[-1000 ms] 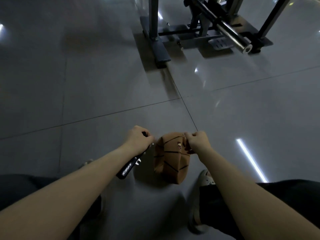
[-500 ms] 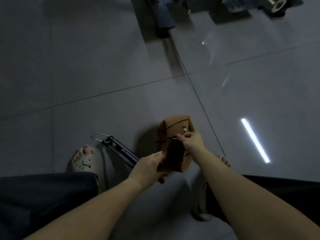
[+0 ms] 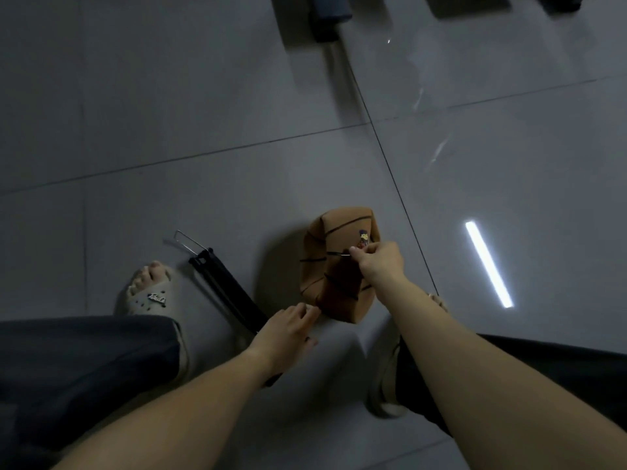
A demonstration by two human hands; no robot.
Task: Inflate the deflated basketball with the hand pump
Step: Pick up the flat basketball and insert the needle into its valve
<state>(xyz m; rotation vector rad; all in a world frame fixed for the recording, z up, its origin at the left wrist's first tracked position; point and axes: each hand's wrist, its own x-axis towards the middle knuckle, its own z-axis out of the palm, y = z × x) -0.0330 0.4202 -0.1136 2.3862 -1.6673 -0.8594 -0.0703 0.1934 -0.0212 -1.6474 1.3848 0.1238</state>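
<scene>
Basketball (image 3: pixel 339 232), brown with black seams, deflated and folded in on itself, is seen on a grey tiled floor (image 3: pixel 203 130) just right of the centre of the frame. A small printed emblem is visible on its upper right side but is too small to be read. A thin metal needle (image 3: pixel 343 255) is pinched between the fingertips of the right hand (image 3: pixel 380 262) against the ball's upper face; its tip cannot be made out. A dark patch lies on the ball below that hand, and it cannot be told whether this is shadow or a hose.

The left hand (image 3: pixel 288 330) is held with its fingers loosely extended at the ball's lower left edge, grasping nothing that can be seen; contact with the ball cannot be confirmed. A black hand pump (image 3: pixel 224 286) lies on the floor, running from a wire foot bracket (image 3: pixel 188 240) at centre left down under the left hand, where its lower part is hidden.

A pale sandal (image 3: pixel 146 300) and a dark trouser leg (image 3: pixel 84 361) are seen at lower left. A bright light reflection (image 3: pixel 488 264) is seen at right. Dark equipment bases (image 3: pixel 327 15) are cut off at the top edge.
</scene>
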